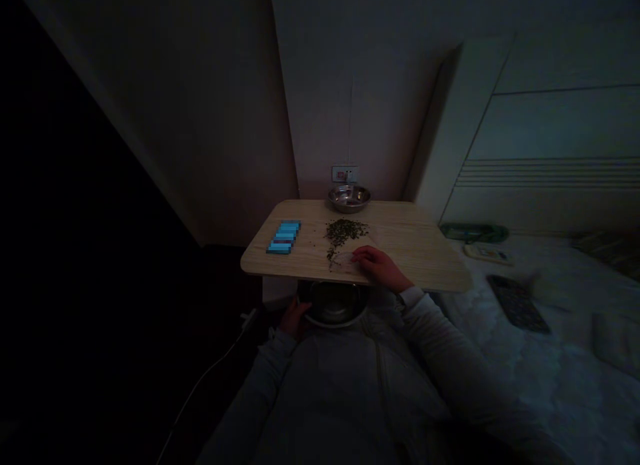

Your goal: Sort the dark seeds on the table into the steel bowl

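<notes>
My right hand [376, 265] is over the front part of the wooden table [410, 241], fingers pinched on a thin, clear, see-through piece [345, 259] whose kind I cannot make out. It touches the near end of a scattered heap of small dark green bits [343, 231]. Below the front edge, my left hand [296, 316] grips the left rim of a metal bowl [336, 315] at my lap. The table's edge partly covers this bowl, and its inside is too dark to read. Another shiny metal bowl [349, 198] stands at the back of the table.
A phone with a lit, blurred screen [284, 237] lies on the table's left. Behind is a wall socket [345, 173]. A white cable [203, 371] runs on the dark floor at left. On the bed [480, 338] at right are a remote-like object [487, 253] and a dark flat thing [517, 303].
</notes>
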The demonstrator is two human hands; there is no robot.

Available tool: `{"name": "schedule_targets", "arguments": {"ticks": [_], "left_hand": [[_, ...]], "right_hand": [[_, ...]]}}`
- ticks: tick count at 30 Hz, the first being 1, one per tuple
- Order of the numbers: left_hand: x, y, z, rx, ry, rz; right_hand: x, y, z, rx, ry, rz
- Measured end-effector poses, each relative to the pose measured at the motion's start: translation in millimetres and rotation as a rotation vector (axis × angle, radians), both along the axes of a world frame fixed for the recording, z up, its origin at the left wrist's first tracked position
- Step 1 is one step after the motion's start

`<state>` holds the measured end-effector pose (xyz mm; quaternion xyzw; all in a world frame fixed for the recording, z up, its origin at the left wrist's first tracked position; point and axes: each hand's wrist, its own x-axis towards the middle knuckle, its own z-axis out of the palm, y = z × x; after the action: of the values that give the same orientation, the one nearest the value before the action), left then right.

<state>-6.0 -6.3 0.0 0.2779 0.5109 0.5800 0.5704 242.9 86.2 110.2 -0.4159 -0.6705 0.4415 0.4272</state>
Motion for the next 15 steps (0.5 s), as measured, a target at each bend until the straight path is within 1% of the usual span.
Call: {"name": "schedule_targets", "arguments": {"ticks": [8, 15], "left_hand": [[-0.9, 1.1, -0.5, -0.013, -0.046, -0.032], [3.0, -1.1, 2.7, -0.002, -0.031, 0.0]], "right_hand": [[0.1, -2.4, 2.9, -0.02, 0.001, 0.054], [0.7, -5.0, 6.3, -0.023, -0.015, 0.091]]}}
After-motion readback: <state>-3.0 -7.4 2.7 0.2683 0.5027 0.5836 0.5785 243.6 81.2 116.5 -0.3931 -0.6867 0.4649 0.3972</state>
